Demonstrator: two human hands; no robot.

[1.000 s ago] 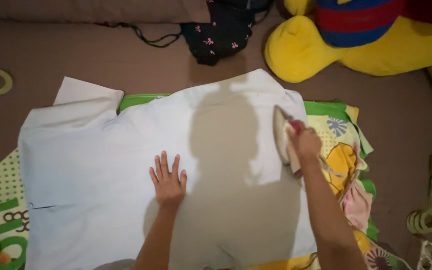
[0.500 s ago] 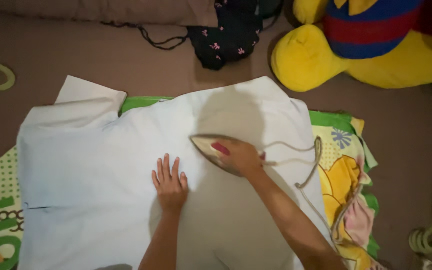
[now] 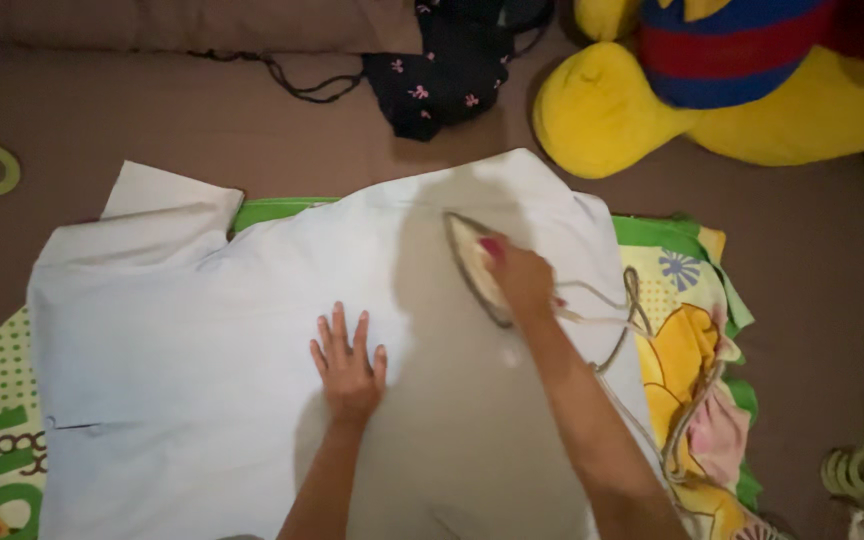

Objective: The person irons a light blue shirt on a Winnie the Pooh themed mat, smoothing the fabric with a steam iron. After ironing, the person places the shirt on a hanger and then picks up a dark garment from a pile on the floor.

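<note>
**Ironing a pale shirt on a patterned cloth**

A pale blue shirt (image 3: 202, 380) lies spread flat over a green and yellow patterned cloth (image 3: 687, 330), covering most of it. The left hand (image 3: 350, 365) rests near the shirt's middle, fingers released and spread flat. The right hand (image 3: 522, 282) is clenched around the handle of an iron (image 3: 474, 262), which sits on the shirt toward its far right corner. The iron's cord (image 3: 632, 330) loops over the cloth's right edge. Bare shirt stretches wide to the left. A yellow plush toy (image 3: 612, 110) sits beyond the far edge.
</note>
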